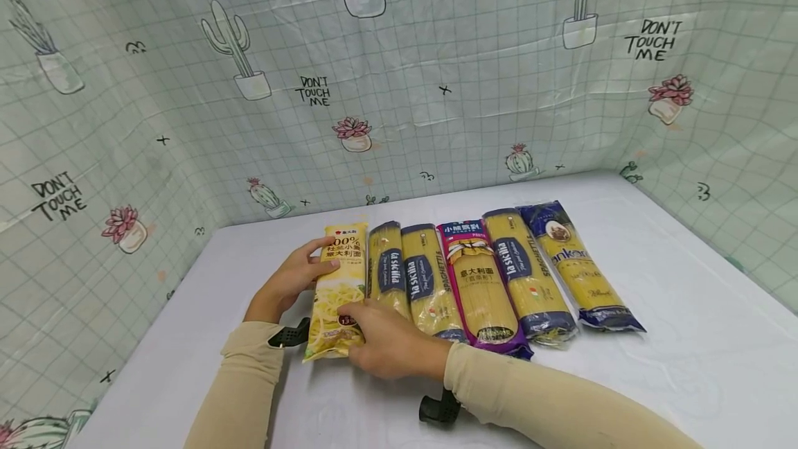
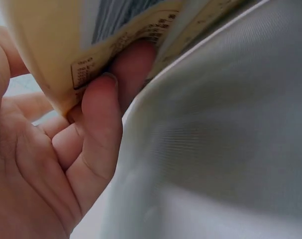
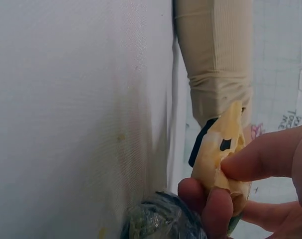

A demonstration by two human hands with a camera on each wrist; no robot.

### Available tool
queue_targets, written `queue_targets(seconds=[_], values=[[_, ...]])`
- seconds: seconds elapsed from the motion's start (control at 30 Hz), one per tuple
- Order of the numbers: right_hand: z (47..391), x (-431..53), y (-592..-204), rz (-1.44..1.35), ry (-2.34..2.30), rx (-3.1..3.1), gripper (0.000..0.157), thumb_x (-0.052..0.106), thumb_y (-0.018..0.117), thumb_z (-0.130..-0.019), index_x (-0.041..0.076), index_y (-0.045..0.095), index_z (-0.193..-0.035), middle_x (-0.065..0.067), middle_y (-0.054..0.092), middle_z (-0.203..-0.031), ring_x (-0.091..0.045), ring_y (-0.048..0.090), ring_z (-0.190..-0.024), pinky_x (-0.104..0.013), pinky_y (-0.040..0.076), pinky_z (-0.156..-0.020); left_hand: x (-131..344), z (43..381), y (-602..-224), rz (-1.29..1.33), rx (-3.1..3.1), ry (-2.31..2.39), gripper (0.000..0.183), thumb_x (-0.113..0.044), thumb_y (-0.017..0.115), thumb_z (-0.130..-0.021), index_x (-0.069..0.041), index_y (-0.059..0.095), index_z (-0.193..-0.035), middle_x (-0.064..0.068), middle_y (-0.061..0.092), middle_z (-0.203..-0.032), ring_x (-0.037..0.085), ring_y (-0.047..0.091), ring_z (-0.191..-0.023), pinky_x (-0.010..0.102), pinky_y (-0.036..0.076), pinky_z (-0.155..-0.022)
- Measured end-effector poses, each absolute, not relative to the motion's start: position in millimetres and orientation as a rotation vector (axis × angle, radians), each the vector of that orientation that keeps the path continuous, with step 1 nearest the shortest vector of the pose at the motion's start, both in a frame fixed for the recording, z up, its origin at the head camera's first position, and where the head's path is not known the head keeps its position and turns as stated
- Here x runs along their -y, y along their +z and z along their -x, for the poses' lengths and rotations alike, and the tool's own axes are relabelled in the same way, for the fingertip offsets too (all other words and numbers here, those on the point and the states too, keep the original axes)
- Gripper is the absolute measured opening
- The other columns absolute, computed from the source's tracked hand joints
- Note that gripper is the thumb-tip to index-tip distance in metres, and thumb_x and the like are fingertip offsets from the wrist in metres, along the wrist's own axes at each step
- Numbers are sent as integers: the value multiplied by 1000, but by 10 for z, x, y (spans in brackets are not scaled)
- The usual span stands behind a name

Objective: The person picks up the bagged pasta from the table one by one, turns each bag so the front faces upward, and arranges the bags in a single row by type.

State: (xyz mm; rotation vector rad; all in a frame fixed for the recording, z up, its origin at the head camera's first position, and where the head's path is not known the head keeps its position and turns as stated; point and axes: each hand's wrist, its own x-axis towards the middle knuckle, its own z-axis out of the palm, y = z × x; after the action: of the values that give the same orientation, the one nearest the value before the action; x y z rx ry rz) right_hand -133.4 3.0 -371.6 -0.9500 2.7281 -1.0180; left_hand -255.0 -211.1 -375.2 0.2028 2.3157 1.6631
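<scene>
A yellow packet of pasta with a noodle picture stands at the left end of a row of pasta packets. My left hand grips its left edge, fingers on the front and others curled under the back, as the left wrist view shows. With my right hand I pinch the lower right end of the same packet; in the right wrist view, thumb and fingers close on its crimped end. Right beside it lies a blue-labelled spaghetti packet, partly behind my right hand.
Further right along the white table lie another blue-labelled spaghetti packet, a pink and purple pasta packet, a third blue-labelled one and a dark blue-ended packet, slanted. A cactus-print curtain surrounds the table behind.
</scene>
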Motion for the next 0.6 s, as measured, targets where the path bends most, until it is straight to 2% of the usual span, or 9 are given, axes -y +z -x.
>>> queue_targets(seconds=[0.2, 0.43, 0.6], values=[[1309, 10, -3697, 954, -944, -2741, 54, 8, 66, -88, 9, 55, -141, -8, 60, -130, -17, 55, -118, -32, 47, -100, 2143, 2560, -3762, -188, -2302, 1623, 66, -19, 64, -100, -13, 31, -158, 16, 65, -117, 20, 70, -84, 37, 59, -72], [1282, -1, -3719, 995, -877, -2765, 49, 8, 66, -89, 13, 59, -137, -5, 61, -116, -12, 57, -96, -27, 50, -82, 2237, 2554, -3753, -206, -2214, 1590, 63, -22, 55, -105, -10, 25, -159, 14, 69, -115, 21, 72, -88, 37, 58, -75], [1270, 4, -3751, 1036, -837, -2787, 46, 8, 66, -89, 15, 61, -135, -4, 60, -112, -11, 56, -89, -27, 50, -76, 2299, 2566, -3745, -193, -2144, 1573, 62, -27, 49, -107, -10, 22, -160, 11, 71, -109, 22, 72, -88, 37, 59, -74]])
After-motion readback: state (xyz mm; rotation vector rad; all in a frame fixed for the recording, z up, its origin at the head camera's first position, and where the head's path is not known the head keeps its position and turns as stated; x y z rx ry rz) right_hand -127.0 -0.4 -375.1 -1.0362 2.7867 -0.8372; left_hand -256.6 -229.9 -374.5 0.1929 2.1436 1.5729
